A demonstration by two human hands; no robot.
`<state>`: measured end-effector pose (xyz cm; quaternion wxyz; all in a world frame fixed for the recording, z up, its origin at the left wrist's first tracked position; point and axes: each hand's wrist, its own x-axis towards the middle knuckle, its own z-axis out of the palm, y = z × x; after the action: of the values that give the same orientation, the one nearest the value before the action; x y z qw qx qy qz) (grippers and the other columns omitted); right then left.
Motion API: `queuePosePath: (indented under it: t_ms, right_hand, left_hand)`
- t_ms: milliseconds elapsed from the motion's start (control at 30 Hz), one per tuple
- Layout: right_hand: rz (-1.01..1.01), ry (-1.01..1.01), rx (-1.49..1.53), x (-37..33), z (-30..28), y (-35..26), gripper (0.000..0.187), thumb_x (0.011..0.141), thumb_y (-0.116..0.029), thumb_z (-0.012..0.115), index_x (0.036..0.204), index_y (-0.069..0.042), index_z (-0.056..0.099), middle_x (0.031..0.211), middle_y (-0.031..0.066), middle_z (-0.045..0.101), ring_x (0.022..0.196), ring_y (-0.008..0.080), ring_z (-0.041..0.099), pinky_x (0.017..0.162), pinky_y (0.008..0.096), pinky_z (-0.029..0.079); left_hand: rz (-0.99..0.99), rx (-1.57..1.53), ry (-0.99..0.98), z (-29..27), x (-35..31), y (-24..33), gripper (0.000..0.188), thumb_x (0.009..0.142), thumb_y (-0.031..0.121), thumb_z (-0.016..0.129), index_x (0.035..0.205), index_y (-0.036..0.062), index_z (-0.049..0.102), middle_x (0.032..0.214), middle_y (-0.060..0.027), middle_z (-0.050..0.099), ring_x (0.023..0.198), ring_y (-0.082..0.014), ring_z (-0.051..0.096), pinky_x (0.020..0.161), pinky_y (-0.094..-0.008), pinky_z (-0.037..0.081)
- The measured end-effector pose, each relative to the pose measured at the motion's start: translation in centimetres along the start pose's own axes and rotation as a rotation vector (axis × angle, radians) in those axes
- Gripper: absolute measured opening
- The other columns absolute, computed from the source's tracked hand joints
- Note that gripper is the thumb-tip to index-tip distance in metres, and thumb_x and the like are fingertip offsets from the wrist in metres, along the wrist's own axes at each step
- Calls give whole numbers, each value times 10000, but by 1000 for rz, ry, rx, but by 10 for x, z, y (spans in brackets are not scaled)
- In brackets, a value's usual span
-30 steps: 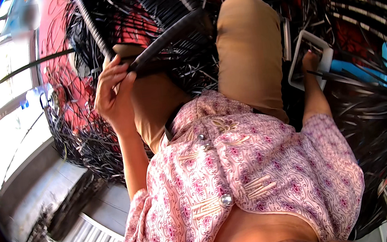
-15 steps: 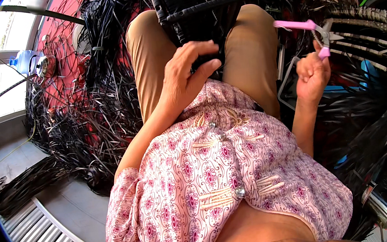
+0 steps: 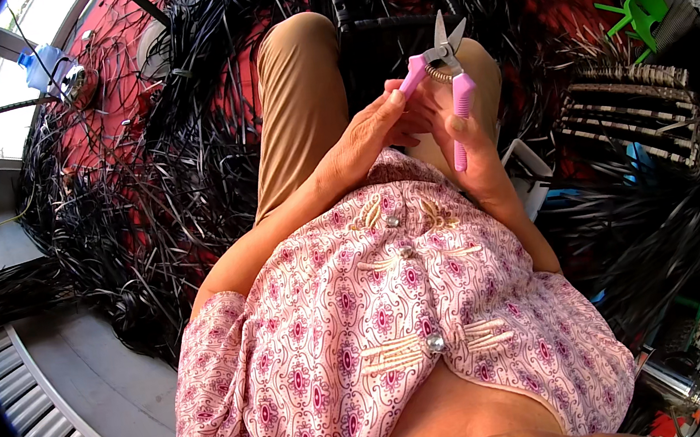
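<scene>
A pair of spring-loaded pruning shears (image 3: 463, 97) with pink handles is held up over my lap, its metal blades spread apart and pointing away from me. My right hand (image 3: 482, 169) grips the right handle, the thumb lying along it. At the end of the left handle, my left hand (image 3: 361, 138) pinches with thumb and fingers; some of its fingertips are hidden behind the handles and the other hand. Just beyond my knees stands a dark frame with wrapped bars (image 3: 394, 22), mostly in shadow.
Heaps of black strips (image 3: 131, 187) cover the red floor on the left. To the right are a striped woven rack (image 3: 631, 115), a small green stool (image 3: 642, 15) and more black strips (image 3: 637, 223). A metal cylinder (image 3: 669, 375) lies at lower right, a slatted white surface (image 3: 58, 429) at lower left.
My right hand has brought the shears from the far right to above my lap, turning the blades away from me. My left hand has moved right and taken hold of the left handle.
</scene>
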<state>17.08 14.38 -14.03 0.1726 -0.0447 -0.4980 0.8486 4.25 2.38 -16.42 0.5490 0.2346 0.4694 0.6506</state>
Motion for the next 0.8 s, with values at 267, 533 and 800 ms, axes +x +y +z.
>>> queuePosePath:
  t_ms: [267,533,800]
  right_hand:
    - [-421,173,-1323,34,-48,-9,751,719,-414,832,1308,-42,549,1113,101,567,1010,240,578,902,386,458]
    - [-739,44,-1934,93,-81,-27,745,645,-330,878,1302,-141,582,1046,41,539,1012,235,552,953,402,411]
    - [-845,-52,-2001,105,-76,-17,772,686,-345,857,1372,-141,567,1036,23,525,983,201,548,927,380,424]
  left_hand:
    - [504,995,646,-39,21,28,528,843,251,800,1272,39,578,962,-98,690,858,-228,684,770,-338,544]
    - [891,1419,612,-67,49,66,238,826,156,780,1055,97,751,936,-63,691,899,-253,679,826,-351,537]
    - [1099,1466,625,-59,31,42,136,806,194,785,926,135,760,839,-4,654,815,-215,636,820,-364,445]
